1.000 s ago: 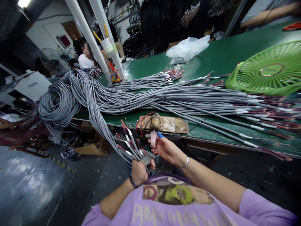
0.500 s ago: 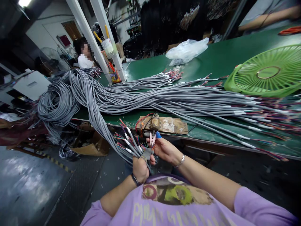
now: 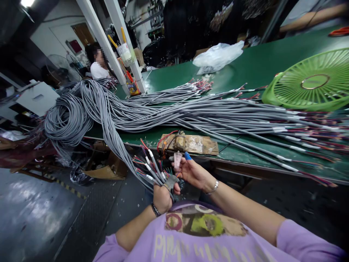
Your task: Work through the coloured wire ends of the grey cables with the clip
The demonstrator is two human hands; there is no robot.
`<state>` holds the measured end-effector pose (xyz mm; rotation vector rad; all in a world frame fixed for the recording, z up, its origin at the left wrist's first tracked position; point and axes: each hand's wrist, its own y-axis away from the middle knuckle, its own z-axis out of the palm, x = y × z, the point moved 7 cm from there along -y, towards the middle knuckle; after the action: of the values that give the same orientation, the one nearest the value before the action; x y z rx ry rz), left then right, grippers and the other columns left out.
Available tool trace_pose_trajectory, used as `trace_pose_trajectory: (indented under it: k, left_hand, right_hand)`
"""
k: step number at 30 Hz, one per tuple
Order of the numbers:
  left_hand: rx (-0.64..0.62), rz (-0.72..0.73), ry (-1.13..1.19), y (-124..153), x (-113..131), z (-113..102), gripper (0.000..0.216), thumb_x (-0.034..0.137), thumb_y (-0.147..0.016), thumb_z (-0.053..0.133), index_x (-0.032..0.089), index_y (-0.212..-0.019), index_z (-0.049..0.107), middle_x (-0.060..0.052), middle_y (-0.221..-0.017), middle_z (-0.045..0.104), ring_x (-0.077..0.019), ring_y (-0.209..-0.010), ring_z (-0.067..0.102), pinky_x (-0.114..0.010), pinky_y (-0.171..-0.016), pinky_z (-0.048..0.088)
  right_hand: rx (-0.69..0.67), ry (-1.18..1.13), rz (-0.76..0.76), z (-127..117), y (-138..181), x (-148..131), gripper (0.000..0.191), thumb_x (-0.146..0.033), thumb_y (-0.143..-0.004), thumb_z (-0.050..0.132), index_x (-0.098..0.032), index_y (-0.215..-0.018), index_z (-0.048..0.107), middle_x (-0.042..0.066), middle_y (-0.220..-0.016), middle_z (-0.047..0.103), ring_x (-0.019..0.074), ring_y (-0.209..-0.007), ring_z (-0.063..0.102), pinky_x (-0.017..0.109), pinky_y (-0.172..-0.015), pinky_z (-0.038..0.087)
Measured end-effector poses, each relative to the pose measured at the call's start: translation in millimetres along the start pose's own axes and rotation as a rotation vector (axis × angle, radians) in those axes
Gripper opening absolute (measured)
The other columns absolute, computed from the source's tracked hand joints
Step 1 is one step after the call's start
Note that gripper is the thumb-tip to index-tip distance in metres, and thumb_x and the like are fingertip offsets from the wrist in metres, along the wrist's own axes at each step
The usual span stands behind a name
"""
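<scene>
My left hand (image 3: 163, 198) is closed around a bundle of grey cables (image 3: 155, 174), below their stripped ends. White sleeves and thin coloured wires fan out above the grip. A grey wrap covers its thumb. Close beside these ends, my right hand (image 3: 195, 174) has a blue cover on its thumb tip and holds a small pale pink clip (image 3: 177, 160) at its fingers. The clip is blurred, and its jaws cannot be made out. The held cables run up to the left, over the table edge, into a larger pile of grey cables (image 3: 152, 116).
On the green table (image 3: 253, 65) stand a wooden block with wires (image 3: 199, 145), a green fan (image 3: 308, 82) and a plastic bag (image 3: 218, 58). A white post (image 3: 133, 72) rises at the back left. A cardboard box (image 3: 106, 171) sits below the edge. Two other people are farther back.
The pink clip has turned in my right hand, its forked outline no longer showing. That hand has shifted slightly right, with the thumb farther from the clip. My left hand keeps its hold on the cables.
</scene>
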<state>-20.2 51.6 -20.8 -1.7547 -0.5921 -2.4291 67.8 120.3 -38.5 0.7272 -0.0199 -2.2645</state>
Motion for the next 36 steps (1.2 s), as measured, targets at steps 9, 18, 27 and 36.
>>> trace_pose_trajectory:
  k: [9,18,27,36]
  left_hand:
    - [-0.104,0.088,-0.17,3,-13,-12,0.038,0.042,-0.075,0.064,0.015,-0.048,0.063,-0.002,-0.041,0.057,-0.011,-0.038,0.05,-0.023,-0.045,0.04]
    - [-0.07,0.04,-0.044,5,-6,-10,0.034,0.039,-0.072,0.066,0.014,-0.05,0.063,-0.002,-0.043,0.058,-0.0102,-0.039,0.049,-0.022,-0.043,0.039]
    - [-0.023,-0.026,0.068,-7,12,4,0.032,0.04,-0.063,0.07,0.013,-0.049,0.06,0.0,-0.038,0.054,-0.0086,-0.036,0.047,-0.02,-0.039,0.037]
    - [-0.026,-0.056,0.04,-10,0,7,0.03,0.04,-0.063,0.071,0.013,-0.054,0.061,0.001,-0.038,0.053,-0.0086,-0.033,0.045,-0.021,-0.037,0.036]
  right_hand:
    - [-0.096,0.454,0.158,6,22,-7,0.027,-0.039,-0.073,0.071,-0.014,-0.076,0.062,0.003,-0.068,0.065,0.0107,-0.058,0.058,0.023,-0.055,0.049]
    - [-0.045,0.405,0.159,3,16,-11,0.035,-0.048,-0.074,0.067,-0.014,-0.08,0.063,0.004,-0.072,0.065,0.0105,-0.06,0.057,0.024,-0.059,0.05]
    - [0.064,0.252,-0.094,5,-6,-15,0.041,-0.055,-0.071,0.067,-0.014,-0.076,0.067,0.002,-0.065,0.062,0.011,-0.059,0.054,0.023,-0.056,0.045]
    - [0.131,0.123,-0.127,0,-8,-10,0.035,-0.05,-0.067,0.073,-0.015,-0.074,0.066,0.003,-0.07,0.066,0.011,-0.058,0.054,0.023,-0.053,0.044]
